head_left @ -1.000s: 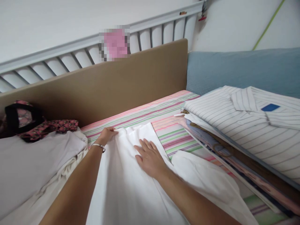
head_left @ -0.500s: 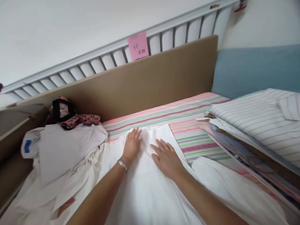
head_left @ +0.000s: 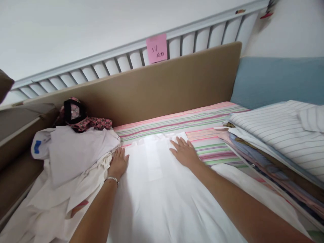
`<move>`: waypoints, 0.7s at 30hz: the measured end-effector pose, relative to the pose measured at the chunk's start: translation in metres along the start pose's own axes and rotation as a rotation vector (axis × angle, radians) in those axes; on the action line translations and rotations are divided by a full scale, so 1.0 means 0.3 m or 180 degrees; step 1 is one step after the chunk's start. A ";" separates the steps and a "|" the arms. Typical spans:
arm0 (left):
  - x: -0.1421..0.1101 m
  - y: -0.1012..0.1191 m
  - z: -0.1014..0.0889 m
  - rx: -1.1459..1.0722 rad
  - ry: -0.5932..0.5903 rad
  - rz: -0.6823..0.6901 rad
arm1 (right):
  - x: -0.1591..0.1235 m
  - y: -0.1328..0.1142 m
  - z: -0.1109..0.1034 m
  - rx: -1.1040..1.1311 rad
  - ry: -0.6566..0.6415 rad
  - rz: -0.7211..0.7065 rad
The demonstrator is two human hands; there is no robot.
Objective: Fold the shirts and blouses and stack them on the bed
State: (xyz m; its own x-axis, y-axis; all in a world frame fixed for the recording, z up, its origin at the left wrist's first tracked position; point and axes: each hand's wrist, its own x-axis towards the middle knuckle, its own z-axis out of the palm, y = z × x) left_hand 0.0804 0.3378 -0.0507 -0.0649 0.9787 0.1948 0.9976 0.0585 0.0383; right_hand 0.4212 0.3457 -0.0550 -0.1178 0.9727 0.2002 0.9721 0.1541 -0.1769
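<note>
A white garment [head_left: 157,189] lies spread flat on the striped bed sheet [head_left: 182,119] in front of me. My left hand [head_left: 118,163] rests flat on its left edge, fingers stretched out, a thin bracelet on the wrist. My right hand [head_left: 184,152] lies flat near the garment's upper right corner, fingers spread. Neither hand holds anything.
A heap of crumpled white clothes [head_left: 73,155] with a dark floral piece [head_left: 81,119] lies on the left. A stack of folded shirts, a white striped one [head_left: 280,130] on top, sits on the right. A tan headboard [head_left: 164,84] and a blue cushion [head_left: 275,79] stand behind.
My hands have slid apart across the white garment: the left hand to its left edge, the right hand toward its upper right corner. A second ago the left hand pinched the top edge.
</note>
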 end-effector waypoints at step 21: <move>-0.736 0.476 -0.251 -0.0218 -0.0847 0.0745 | -0.643 0.186 -0.355 0.1276 0.0977 0.1038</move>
State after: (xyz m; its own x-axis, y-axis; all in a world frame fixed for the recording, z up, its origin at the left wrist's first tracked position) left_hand 0.2353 0.1153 -0.0143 0.1832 0.9815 -0.0555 0.9799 -0.1778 0.0903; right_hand 0.5198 0.1481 -0.0008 0.2956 0.8954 0.3330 0.7889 -0.0322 -0.6137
